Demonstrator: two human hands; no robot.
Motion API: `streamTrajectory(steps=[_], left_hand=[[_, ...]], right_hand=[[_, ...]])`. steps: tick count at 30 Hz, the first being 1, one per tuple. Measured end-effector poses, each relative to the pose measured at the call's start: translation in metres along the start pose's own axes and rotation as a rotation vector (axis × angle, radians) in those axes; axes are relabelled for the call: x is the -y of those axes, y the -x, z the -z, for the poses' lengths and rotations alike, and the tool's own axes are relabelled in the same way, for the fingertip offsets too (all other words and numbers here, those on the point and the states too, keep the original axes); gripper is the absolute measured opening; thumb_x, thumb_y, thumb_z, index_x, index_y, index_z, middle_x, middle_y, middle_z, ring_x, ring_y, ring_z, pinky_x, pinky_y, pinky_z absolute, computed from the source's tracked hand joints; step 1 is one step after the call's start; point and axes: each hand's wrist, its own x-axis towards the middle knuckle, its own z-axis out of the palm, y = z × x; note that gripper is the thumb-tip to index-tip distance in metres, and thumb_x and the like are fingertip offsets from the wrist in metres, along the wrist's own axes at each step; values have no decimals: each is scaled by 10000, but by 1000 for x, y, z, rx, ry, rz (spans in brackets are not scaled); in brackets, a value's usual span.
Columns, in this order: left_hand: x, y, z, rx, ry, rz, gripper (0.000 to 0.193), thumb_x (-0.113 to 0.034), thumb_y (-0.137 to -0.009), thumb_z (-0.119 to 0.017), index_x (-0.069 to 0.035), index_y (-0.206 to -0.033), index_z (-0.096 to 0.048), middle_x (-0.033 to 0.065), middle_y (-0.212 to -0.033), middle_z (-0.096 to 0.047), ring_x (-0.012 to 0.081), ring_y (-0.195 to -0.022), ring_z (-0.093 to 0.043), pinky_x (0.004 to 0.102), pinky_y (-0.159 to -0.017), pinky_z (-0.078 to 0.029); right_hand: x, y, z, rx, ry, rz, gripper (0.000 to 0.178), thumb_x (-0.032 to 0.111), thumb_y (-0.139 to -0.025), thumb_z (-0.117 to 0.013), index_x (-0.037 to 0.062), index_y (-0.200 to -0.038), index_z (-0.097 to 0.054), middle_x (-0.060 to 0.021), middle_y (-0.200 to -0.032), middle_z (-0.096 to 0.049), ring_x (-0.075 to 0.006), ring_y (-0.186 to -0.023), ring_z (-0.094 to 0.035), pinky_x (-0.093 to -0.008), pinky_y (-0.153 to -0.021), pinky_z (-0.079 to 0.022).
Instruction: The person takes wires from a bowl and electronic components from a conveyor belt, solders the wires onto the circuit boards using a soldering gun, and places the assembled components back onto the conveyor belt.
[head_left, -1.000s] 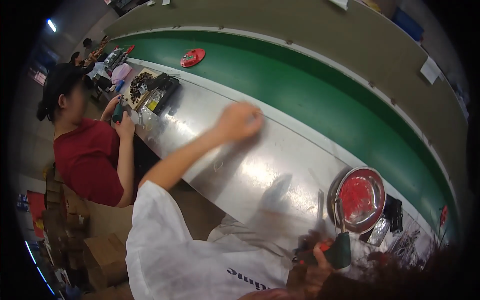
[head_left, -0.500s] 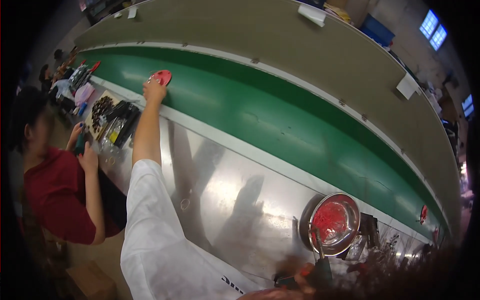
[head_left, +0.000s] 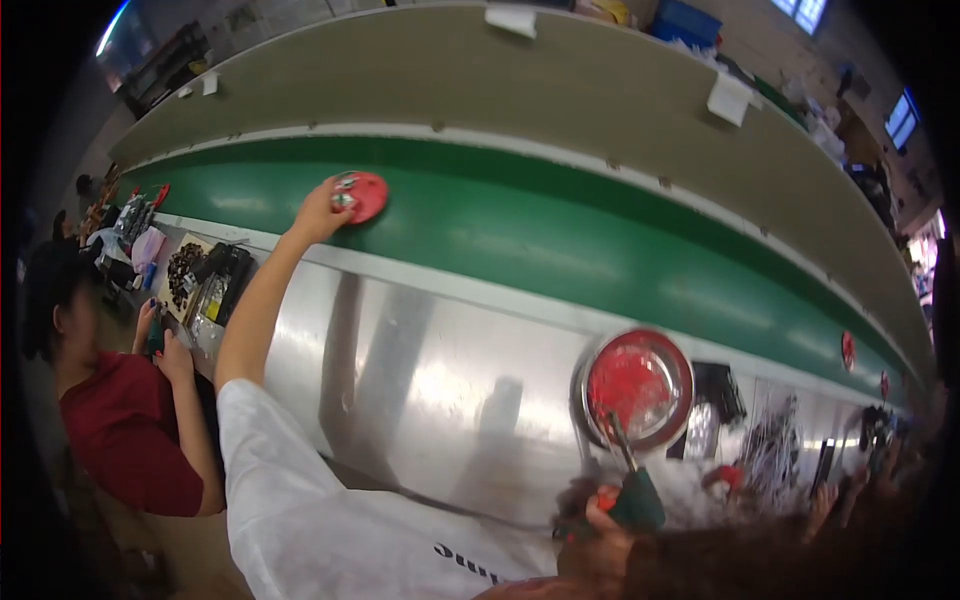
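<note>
My left arm reaches out over the green conveyor belt (head_left: 500,250). In my left hand (head_left: 322,212), closed at its edge, is a red round part (head_left: 368,198) with small pale and dark pieces on its face. Low at the right, my right hand (head_left: 602,535) is wrapped round a tool with a dark green body (head_left: 638,502) and a thin metal shaft, partly blurred; its exact kind is unclear. The shaft points over the near rim of a shiny metal bowl (head_left: 688,390). Small red pieces (head_left: 632,385) lie inside the bowl, too fine to make out singly.
A co-worker in a dark red shirt (head_left: 140,430) sits at the left, holding a green tool. Beside them lie a tray of dark small parts (head_left: 185,275) and a black box (head_left: 235,280). Black items (head_left: 718,390) and thin wires (head_left: 775,440) lie right of the bowl.
The view has turned, and the belt and bowl sit differently in it. My left hand still holds the red round part, now further right in view. My right hand and its tool show more clearly.
</note>
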Motion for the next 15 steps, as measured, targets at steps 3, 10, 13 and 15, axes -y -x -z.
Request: streamTrajectory(steps=[3, 10, 13, 15], left_hand=[[-127, 66, -3, 367, -5, -405, 688, -156, -790, -722, -12, -1392, -422, 232, -1225, -554, 384, -1135, -538, 428, -990, -446], [-261, 224, -36, 862, -34, -871, 514, -21, -717, -688, -49, -1207, -535, 146, -1171, -547, 332, -1073, -544, 413, -915, -475], [-268, 253, -40, 870, -6, -1086, 463, -52, -732, -675, -84, -1179, -558, 118, -1193, -537, 302, -1080, -544, 392, -914, -478], [-268, 258, -48, 755, -28, -1133, 419, -64, -751, -649, -103, -1161, -567, 92, -1223, -519, 296, -1131, -528, 387, -979, -446]], right_hand=[[-4, 12, -26, 143, 125, 275, 407, -108, -708, -714, 27, -1063, -572, -35, -928, -558, -148, -829, -573, -265, -738, -470], [-7, 16, -17, 251, 125, 336, 377, -161, -723, -668, 45, -1012, -539, -94, -1075, -540, -181, -909, -586, -326, -816, -505], [-8, 20, -8, 302, 129, 317, 380, -161, -723, -656, 45, -1019, -537, -93, -1082, -520, -187, -901, -585, -336, -808, -499], [-11, 22, -5, 291, 137, 303, 382, -163, -721, -652, 46, -1019, -537, -93, -1084, -518, -188, -899, -585, -340, -803, -498]])
